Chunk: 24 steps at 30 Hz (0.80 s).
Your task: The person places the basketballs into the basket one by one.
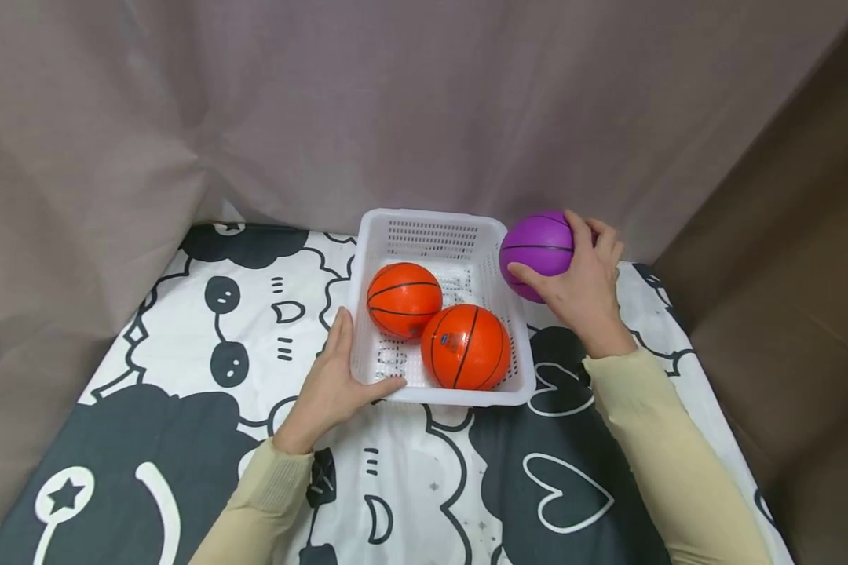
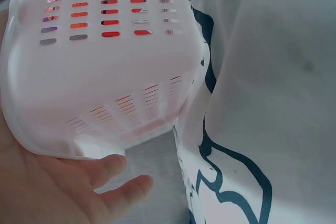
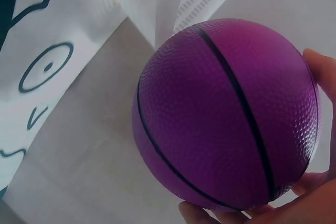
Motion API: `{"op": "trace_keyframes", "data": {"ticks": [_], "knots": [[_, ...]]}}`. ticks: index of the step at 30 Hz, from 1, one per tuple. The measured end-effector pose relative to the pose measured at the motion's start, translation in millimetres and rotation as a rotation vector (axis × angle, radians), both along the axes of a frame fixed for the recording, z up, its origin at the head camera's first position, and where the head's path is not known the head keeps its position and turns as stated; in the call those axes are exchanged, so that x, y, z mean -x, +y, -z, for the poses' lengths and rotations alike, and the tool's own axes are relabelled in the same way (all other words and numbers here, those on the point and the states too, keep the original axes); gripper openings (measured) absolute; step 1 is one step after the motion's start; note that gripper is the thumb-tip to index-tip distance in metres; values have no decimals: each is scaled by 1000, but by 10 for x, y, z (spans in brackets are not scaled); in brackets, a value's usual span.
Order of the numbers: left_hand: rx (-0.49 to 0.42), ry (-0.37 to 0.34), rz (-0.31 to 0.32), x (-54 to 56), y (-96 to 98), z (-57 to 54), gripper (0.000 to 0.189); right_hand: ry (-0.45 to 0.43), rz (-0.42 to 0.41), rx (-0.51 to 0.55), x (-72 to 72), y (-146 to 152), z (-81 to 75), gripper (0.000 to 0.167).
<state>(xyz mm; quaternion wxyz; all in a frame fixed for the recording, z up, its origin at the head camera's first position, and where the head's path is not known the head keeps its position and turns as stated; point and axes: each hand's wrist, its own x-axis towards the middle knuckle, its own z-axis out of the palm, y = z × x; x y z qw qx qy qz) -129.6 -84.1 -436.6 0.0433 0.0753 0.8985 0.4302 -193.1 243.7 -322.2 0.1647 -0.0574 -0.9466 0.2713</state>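
A white plastic basket [image 1: 434,399] with slotted sides stands on the patterned cloth. Inside it are two orange toy basketballs, one further back on the left [image 1: 404,300] and one by the front right [image 1: 466,347]. My left hand [image 1: 330,388] holds the basket's front left corner, thumb at the front rim and fingers along the left side. In the left wrist view, fingertips [image 2: 126,192] show beside the basket's rim. My right hand [image 1: 585,286] grips a purple toy basketball [image 3: 226,114] at the basket's back right side, thumb in front and fingers behind.
The black-and-white cartoon cloth [image 1: 424,486] covers the surface beneath the basket. Grey-brown fabric [image 1: 396,102] hangs just behind the basket, and darker brown fabric [image 1: 798,329] lies along the right side.
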Motion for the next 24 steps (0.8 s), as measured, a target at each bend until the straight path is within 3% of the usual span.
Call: {"op": "trace_keyframes", "data": {"ticks": [17,24], "knots": [[-4,18,3,7,52,34,131,-20,-165,-61,310,-285,-27,101],[-26,6,20,8,94,45,130,-95,-213,-96,322,-360,-60,102]]}}
